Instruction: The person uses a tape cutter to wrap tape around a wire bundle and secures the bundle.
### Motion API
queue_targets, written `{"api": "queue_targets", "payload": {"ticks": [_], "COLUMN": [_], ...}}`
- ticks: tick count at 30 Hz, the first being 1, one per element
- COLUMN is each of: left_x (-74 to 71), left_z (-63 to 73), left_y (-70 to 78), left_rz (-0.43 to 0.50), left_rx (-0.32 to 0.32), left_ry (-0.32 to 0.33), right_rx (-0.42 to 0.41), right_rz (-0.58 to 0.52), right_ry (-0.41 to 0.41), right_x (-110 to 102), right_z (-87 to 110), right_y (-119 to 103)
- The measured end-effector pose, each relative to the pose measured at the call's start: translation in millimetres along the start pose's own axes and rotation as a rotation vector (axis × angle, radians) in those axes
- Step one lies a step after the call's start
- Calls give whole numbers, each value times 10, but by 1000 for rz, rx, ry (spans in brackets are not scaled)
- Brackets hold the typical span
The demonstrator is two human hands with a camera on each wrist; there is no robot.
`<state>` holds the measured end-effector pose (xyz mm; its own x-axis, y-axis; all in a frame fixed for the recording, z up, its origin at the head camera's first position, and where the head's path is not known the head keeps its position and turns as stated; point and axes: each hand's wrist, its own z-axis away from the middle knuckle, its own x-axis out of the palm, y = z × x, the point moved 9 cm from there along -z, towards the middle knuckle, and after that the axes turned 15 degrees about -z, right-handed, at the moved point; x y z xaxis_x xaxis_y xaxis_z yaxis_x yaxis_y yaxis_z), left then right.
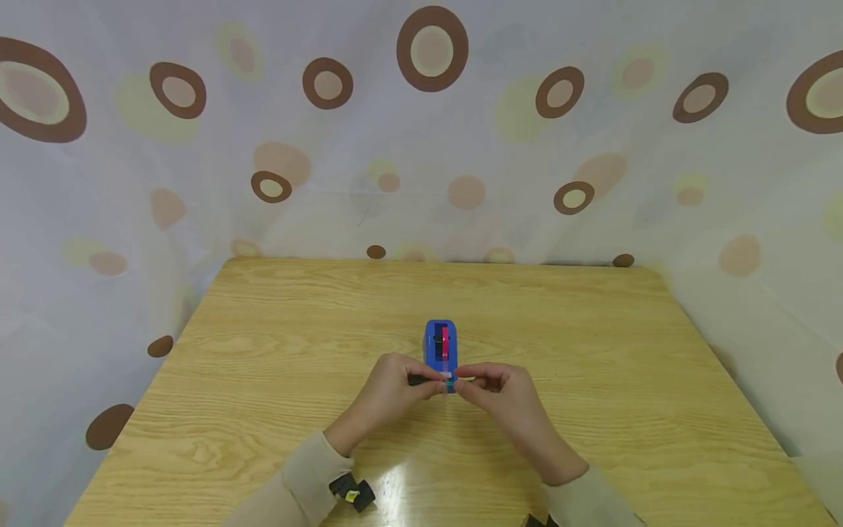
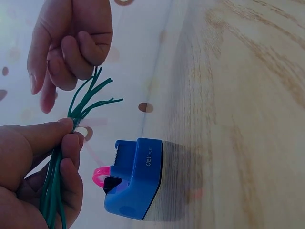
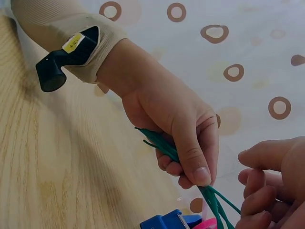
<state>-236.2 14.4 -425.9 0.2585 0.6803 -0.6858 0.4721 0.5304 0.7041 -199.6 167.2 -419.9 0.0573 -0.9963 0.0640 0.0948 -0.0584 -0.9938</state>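
Green strands [image 2: 58, 176], thin and bunched like twist ties, are pinched between the thumb and fingers of my left hand [image 1: 402, 384]. Their loose ends fan out beyond the fingertips. A blue tape dispenser [image 1: 431, 353], marked deli, stands just past my hands with a pink tape roll [image 1: 445, 341]. From it a clear tape strip [image 1: 446, 406] runs to the bundle and across it. My right hand [image 1: 503, 395] is held close to the strand ends, thumb and forefinger stretched toward the bundle and the other fingers bent. I see nothing gripped in it.
The wooden table [image 1: 316, 307] spreads out around the dispenser. A pale curtain [image 1: 369, 146] with brown rings and spots hangs along its back and sides. Small black cameras [image 3: 66, 62] are worn at both wrists.
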Motion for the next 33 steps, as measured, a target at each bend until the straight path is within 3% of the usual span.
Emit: {"api": "queue_targets", "payload": {"ticks": [12, 22, 28, 33], "left_x": [-1, -10, 0, 2], "left_z": [-2, -12, -17, -20], "left_y": [-7, 9, 8, 18], "left_rz": [8, -5, 2, 6], "left_rx": [4, 5, 10, 8], "left_ry": [3, -7, -19, -28], "right_rx": [-83, -147, -214, -209], "right_rz": [59, 233, 372, 370], "right_ry": [-121, -111, -166, -249], "right_x": [-16, -60, -26, 17], "right_z": [-65, -144, -218, -271], "right_y": [-181, -249, -221, -115]}}
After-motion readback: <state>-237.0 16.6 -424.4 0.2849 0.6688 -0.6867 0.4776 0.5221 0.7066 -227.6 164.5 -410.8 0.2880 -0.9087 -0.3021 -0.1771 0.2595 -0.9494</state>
